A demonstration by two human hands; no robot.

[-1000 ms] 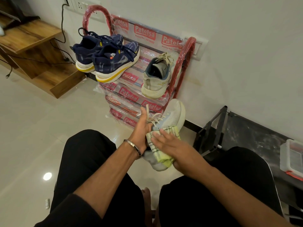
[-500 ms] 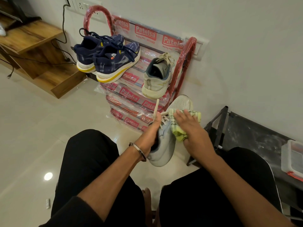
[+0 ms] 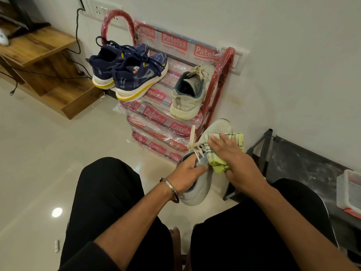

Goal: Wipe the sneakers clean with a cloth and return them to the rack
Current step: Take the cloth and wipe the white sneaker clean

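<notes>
My left hand [image 3: 186, 174] grips a pale grey sneaker [image 3: 199, 189] by its heel collar, toe pointing away toward the wall, held above my knees. My right hand [image 3: 237, 165] presses a yellow-green checked cloth [image 3: 217, 163] against the sneaker's right side near the laces. The red shoe rack [image 3: 218, 85], wrapped in printed plastic, stands against the wall ahead. On its top shelf sit a pair of navy sneakers with yellow soles [image 3: 134, 77] at the left and the matching pale grey sneaker [image 3: 188, 96] at the right.
A wooden stepped unit [image 3: 45, 75] with cables stands at the left. A black low stand [image 3: 293, 163] is at the right, bearing a clear plastic box with a red rim [image 3: 349, 194]. Glossy tiled floor [image 3: 39, 153] lies to the left of my legs.
The sneaker has been turned and lifted slightly in my left hand. My right hand slid the cloth from the sneaker's heel end up toward its toe and side.
</notes>
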